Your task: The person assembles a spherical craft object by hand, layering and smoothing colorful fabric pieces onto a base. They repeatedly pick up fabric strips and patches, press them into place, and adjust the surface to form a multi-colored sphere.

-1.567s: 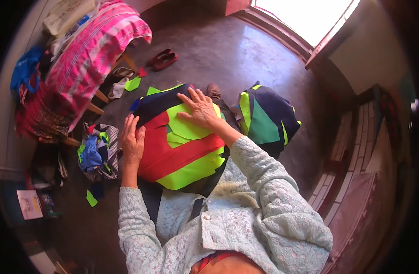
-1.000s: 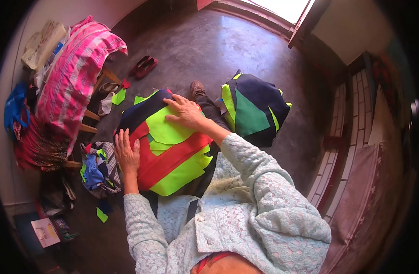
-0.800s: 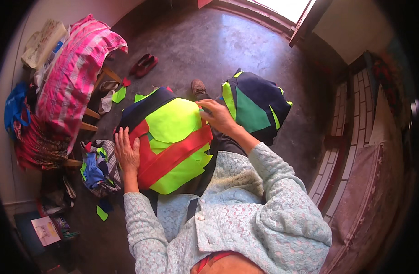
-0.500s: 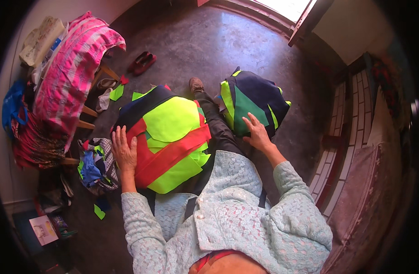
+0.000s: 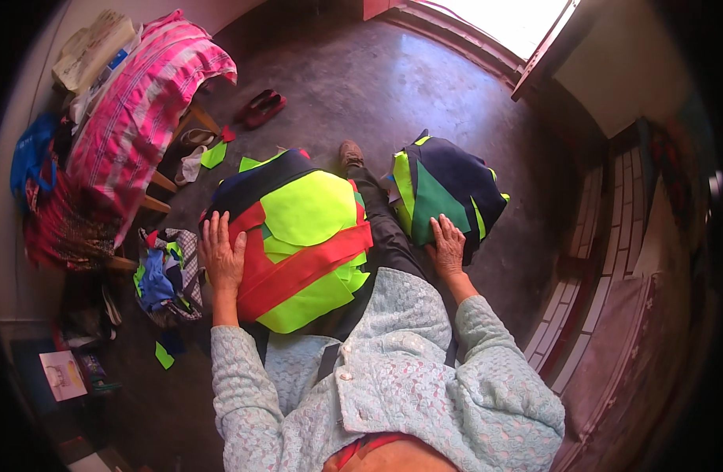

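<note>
The right hand (image 5: 449,242), loosely spread, has moved from the rounded lime-and-red cloth bundle (image 5: 310,208) to the navy-and-green cloth bundle (image 5: 441,201) across the dark-trousered leg (image 5: 383,228); the left hand (image 5: 224,256) stays spread on the former's left edge, bridging both.

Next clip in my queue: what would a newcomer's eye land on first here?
Probably the bundle of bright yellow-green and red cloth just left of centre, with the left hand laid flat against its left side. Next comes the darker navy and green bundle to its right, with the right hand at its near edge. Then the pink checked cloth draped at upper left stands out.
</note>
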`<state>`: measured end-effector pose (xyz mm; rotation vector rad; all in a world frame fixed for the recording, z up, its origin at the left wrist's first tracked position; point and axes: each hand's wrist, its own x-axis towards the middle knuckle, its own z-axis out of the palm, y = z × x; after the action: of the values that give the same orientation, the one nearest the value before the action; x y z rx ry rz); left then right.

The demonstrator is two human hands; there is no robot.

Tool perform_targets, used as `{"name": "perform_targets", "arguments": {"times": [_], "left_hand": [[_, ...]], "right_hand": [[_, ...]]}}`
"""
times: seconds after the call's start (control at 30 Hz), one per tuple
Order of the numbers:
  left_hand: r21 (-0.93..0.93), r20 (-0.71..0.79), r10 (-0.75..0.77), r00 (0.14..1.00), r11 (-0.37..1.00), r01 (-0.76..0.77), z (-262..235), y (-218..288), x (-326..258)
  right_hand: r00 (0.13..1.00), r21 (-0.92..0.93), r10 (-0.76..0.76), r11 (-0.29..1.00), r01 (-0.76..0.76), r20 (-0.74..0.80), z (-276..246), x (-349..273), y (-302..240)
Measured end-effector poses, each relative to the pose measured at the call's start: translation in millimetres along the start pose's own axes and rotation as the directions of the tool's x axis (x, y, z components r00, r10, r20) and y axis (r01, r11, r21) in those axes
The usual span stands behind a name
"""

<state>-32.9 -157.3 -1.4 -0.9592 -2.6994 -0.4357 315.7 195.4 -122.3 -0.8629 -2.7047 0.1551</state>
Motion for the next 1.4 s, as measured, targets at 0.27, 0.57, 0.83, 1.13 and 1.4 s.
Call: {"name": "perform_targets", "arguments": {"times": [0.27, 0.57, 0.83, 1.13, 1.4], "left_hand": [[0.002, 0.012, -0.019, 1.000, 1.000, 0.019, -2.6, 3.8, -0.3], [-0.013, 0.009, -0.012, 1.000, 1.000, 0.012, -4.0, 5.1, 0.1], [-0.024, 0.010, -0.041, 0.999, 0.999, 0.042, -4.0, 6.6, -2.0], [-0.001, 0.001, -0.047, 0.999, 0.999, 0.047, -5.9, 7.3, -2.9], [-0.004, -0.034, -0.054, 0.998, 0.999, 0.054, -1.2, 6.5, -2.2]], "right_hand": [[0.998, -0.022, -0.003, 1.000, 0.002, -0.061, 1.3, 6.7, 0.6], [0.998, 0.007, 0.015, 1.000, -0.014, -0.061, -0.9, 14.1, 5.5], [0.950, 0.408, 0.311, 0.872, -0.271, -0.035, -4.5, 33.8, 13.3], [0.861, 0.971, 0.469, 0.031, -0.238, 0.197, -52.5, 68.9, 31.0], [0.951, 0.774, 0.048, -0.594, -0.219, 0.306, -110.9, 103.5, -21.0]]}}
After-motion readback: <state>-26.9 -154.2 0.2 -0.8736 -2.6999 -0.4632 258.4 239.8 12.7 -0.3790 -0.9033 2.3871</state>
